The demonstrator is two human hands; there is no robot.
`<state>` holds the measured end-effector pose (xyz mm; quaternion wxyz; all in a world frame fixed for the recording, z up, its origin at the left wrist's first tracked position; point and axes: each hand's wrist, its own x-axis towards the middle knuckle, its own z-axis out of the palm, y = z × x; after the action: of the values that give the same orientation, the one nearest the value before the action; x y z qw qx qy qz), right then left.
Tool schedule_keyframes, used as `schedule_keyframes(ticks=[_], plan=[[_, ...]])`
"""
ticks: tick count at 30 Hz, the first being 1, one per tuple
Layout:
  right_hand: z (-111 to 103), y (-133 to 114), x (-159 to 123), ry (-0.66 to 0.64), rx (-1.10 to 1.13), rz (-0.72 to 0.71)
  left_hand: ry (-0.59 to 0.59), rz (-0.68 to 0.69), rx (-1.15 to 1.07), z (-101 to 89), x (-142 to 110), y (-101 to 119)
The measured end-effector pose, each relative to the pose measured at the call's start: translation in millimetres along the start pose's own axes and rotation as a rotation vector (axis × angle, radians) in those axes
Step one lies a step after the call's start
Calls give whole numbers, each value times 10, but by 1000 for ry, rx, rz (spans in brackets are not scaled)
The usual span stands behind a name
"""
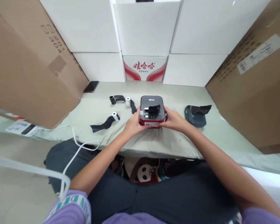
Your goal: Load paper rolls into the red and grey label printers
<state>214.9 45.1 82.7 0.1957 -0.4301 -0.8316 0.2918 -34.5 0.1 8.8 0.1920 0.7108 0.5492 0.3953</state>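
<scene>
A small red and black box-shaped device point(152, 101), which looks like a portable label printer, sits on the cloth-covered table in front of me. A piece of black strip lies across its top. My left hand point(133, 123) grips its left side, and my right hand point(174, 120) wraps round its right side. Both thumbs meet its front face near a white label. To the left lie a black roll point(112, 100), a white roll point(128, 101) and a nearer white roll point(115, 116), with black strips beside them. Parts of the fingers are hidden behind the device.
A dark device point(195, 118) with a black strip on it lies to the right. Cardboard boxes point(30, 62) point(259, 93) flank the table, and white boxes point(144, 31) line the back. A phone point(91, 86) lies back left. A white cable point(74, 137) hangs over the left front edge.
</scene>
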Motion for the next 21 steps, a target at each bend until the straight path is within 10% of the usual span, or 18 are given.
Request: schedule_keyframes(ticks=[7,14,21], plan=[[-678,283,220,149,-77,-72,91,134,83,314,840,257],[-1540,852,598,285,-151,139,22,204,-223,1093,1899,448],[-1528,1639,809,213,13,214,-53,186,-225,1637,2194,309]])
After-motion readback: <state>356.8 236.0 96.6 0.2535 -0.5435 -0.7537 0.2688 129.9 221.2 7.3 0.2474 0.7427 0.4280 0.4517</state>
